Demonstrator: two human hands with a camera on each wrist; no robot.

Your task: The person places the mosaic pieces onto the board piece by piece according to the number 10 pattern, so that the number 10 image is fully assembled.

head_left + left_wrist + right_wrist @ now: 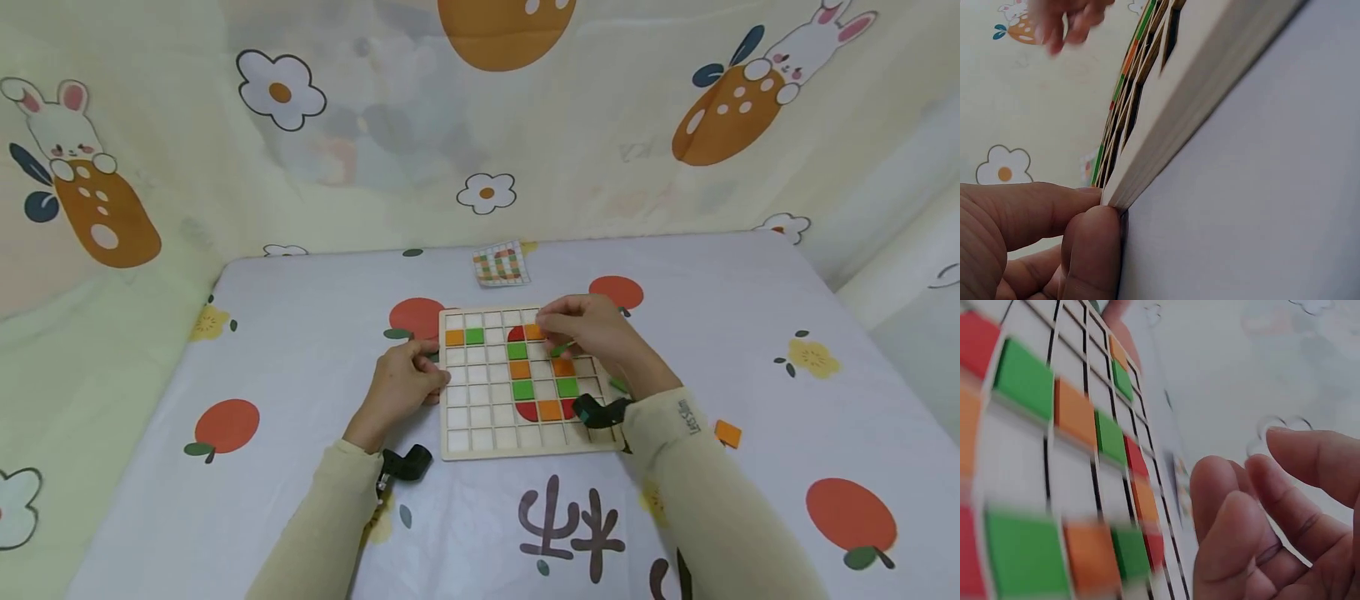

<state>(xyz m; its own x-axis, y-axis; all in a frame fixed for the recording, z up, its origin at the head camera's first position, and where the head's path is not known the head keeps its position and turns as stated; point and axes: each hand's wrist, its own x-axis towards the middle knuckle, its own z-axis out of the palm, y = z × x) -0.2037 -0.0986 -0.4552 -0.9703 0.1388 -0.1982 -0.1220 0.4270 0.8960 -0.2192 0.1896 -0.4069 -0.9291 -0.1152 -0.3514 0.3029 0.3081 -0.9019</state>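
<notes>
My left hand (401, 383) grips the left edge of a wooden grid board (468, 417), thumb and fingertips pinching its rim in the left wrist view. Square tiles in orange and green, plus red corner pieces with a rounded side, fill some cells: an orange tile (550, 410), a green tile (522, 389) and a red piece (527, 411) among them. Over the board's upper right is my right hand (596, 333), fingers loosely bent and nothing between them in the right wrist view. It hides part of the top right cells in the head view.
A small card (501, 264) with a printed coloured grid lies behind the board. To the board's right, a loose orange tile (727, 433) lies on the patterned tablecloth (315, 500). A green tile (619, 385) shows beside the right wrist. A printed curtain (375, 158) hangs behind the table.
</notes>
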